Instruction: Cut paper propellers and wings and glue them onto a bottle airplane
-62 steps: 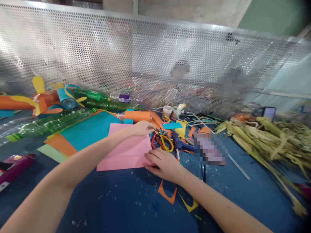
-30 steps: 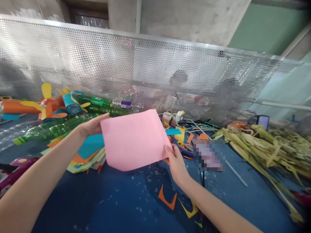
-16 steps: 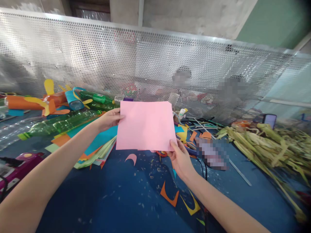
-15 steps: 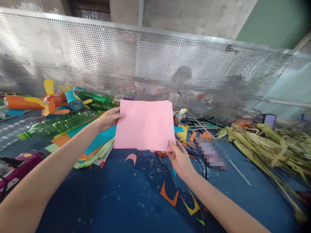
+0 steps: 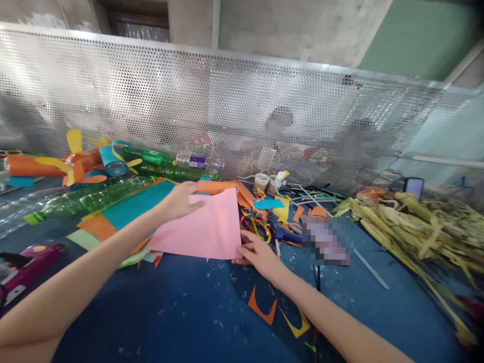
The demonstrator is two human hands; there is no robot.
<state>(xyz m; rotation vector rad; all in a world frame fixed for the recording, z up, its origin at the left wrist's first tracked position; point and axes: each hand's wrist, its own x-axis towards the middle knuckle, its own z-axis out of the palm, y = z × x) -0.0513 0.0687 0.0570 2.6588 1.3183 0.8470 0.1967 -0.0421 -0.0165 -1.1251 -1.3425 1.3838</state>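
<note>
A grey wall (image 5: 287, 30) and green panel (image 5: 412, 38) show above the perforated metal screen (image 5: 159, 96); a blue tabletop (image 5: 181, 317) spreads before it.

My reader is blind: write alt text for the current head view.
A person's left hand and right hand hold a pink sheet at a blue table. Green bottles lie to the left and husks to the right, with a perforated screen behind.

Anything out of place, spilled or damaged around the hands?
Yes: an orange scrap and a yellow scrap, each with a curved bite removed, lie like stray offcuts nearer the wearer than the right hand. Pale specks mark the blue table; spill or wear, I can't tell. The pink sheet shows no obvious tear.
</note>
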